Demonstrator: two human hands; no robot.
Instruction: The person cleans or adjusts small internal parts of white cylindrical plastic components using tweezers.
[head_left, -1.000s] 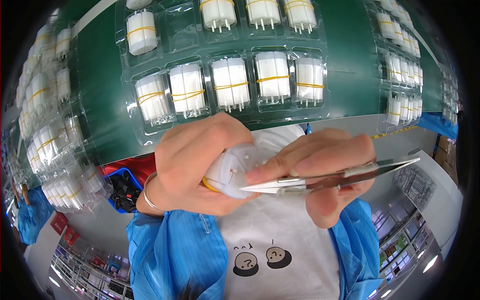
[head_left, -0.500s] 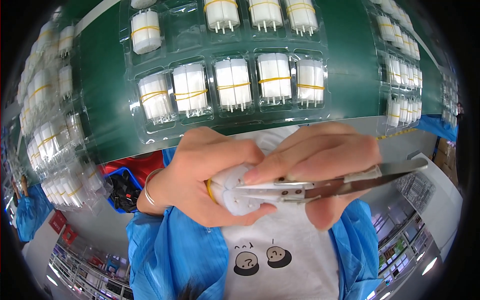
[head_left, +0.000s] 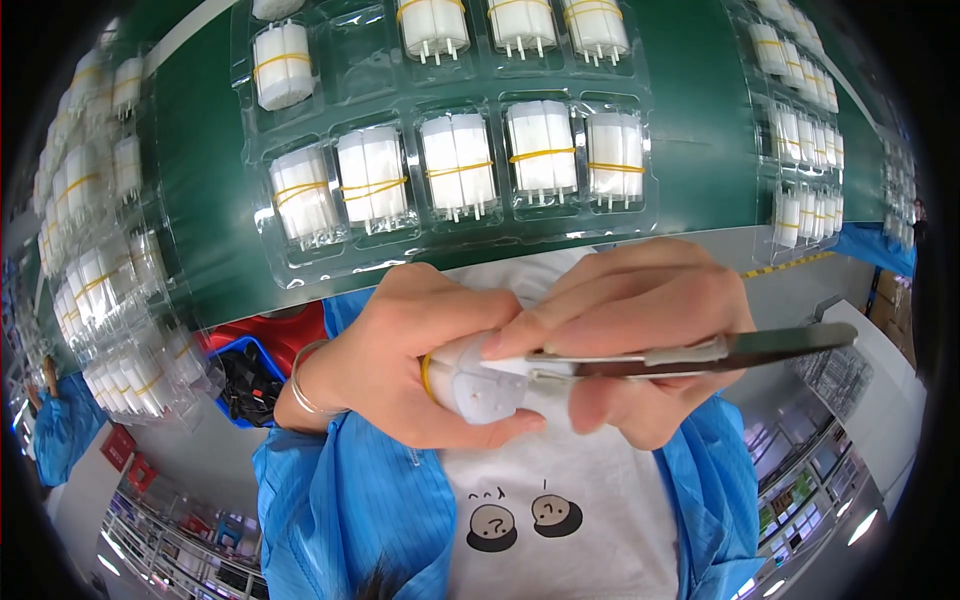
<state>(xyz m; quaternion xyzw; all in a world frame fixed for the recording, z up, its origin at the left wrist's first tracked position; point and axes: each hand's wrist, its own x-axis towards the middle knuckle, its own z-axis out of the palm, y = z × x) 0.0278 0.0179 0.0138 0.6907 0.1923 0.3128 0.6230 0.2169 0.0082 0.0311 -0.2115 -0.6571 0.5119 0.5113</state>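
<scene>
My left hand (head_left: 420, 360) is closed around a bundle of white plastic parts (head_left: 480, 380) held together by a yellow rubber band. My right hand (head_left: 640, 330) grips metal tweezers (head_left: 700, 355) whose tip rests against the end of that bundle. Both hands meet close under the camera, in front of my blue coat and white shirt. A metal bracelet sits on my left wrist.
A clear plastic blister tray (head_left: 450, 170) on the green table (head_left: 700, 120) holds several banded white bundles in pockets. More such trays lie at the left (head_left: 100, 250) and right (head_left: 810, 170). A red and blue bin (head_left: 250, 350) stands below the table edge.
My hands have drawn closer together, and the tweezers have levelled out with their tip pressed onto the bundle's end. The trays have not moved.
</scene>
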